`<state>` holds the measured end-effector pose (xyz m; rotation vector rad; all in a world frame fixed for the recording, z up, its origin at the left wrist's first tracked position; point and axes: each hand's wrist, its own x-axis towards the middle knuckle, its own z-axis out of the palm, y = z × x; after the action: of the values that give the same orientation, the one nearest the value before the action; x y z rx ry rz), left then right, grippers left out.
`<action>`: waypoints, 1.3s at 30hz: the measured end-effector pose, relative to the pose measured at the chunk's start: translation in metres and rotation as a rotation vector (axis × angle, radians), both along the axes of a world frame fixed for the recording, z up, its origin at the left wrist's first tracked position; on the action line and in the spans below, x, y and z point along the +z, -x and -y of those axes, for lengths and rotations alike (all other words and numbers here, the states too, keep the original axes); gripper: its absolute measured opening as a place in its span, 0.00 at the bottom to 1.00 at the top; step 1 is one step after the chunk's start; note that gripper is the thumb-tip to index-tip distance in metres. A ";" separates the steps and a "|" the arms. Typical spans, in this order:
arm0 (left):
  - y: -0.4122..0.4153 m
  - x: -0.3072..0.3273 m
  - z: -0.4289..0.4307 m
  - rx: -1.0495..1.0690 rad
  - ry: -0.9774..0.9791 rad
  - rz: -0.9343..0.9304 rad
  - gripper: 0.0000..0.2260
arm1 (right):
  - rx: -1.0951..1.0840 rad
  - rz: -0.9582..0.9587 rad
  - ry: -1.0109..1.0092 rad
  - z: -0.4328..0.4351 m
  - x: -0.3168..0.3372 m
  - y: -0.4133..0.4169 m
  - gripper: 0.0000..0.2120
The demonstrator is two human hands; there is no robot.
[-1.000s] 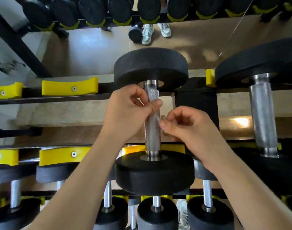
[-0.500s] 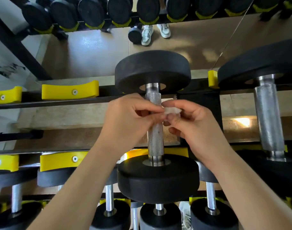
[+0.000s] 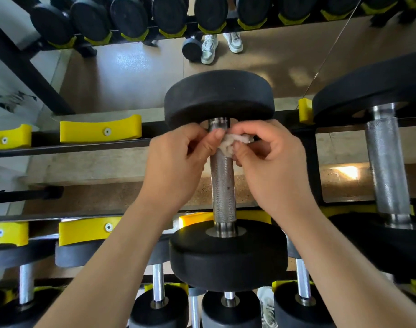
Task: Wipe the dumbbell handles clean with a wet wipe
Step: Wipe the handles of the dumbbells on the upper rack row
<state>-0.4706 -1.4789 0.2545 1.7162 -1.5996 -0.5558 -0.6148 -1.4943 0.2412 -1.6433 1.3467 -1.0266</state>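
A black dumbbell lies on the top rack shelf, its knurled steel handle (image 3: 223, 185) running from the far head (image 3: 218, 95) to the near head (image 3: 228, 256). A crumpled white wet wipe (image 3: 233, 142) sits against the far end of the handle. My left hand (image 3: 176, 162) pinches the wipe's left side with thumb and fingertips. My right hand (image 3: 270, 162) pinches its right side. The lower part of the handle is bare, with a few dark specks.
A larger dumbbell (image 3: 386, 166) lies to the right. Yellow cradles (image 3: 100, 129) line the black rack rails at left. Smaller dumbbells (image 3: 158, 301) sit on the shelf below. A mirror behind reflects another rack and white shoes (image 3: 221, 45).
Both hands have moved up the handle from its middle to its far end, and the white wipe has come into view, pinched between them.
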 end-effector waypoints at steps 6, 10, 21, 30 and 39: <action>0.002 -0.003 -0.002 -0.057 -0.113 -0.049 0.21 | 0.139 -0.178 0.111 -0.008 0.007 0.013 0.10; -0.002 0.002 -0.015 -0.108 -0.281 -0.185 0.22 | 0.320 -0.293 -0.052 -0.029 0.012 0.022 0.07; -0.005 0.010 -0.042 0.048 -0.360 -0.345 0.09 | 0.085 0.024 -0.249 -0.004 0.002 0.014 0.08; 0.008 0.009 -0.046 0.087 -0.327 -0.252 0.10 | 0.103 -0.127 0.011 -0.015 0.002 0.017 0.04; 0.010 0.012 -0.050 0.100 -0.353 -0.246 0.11 | 0.310 -0.141 -0.048 -0.027 0.008 0.026 0.05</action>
<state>-0.4801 -1.4284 0.2662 1.8828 -1.2896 -1.0047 -0.6403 -1.4674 0.2490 -1.8455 1.1478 -0.7024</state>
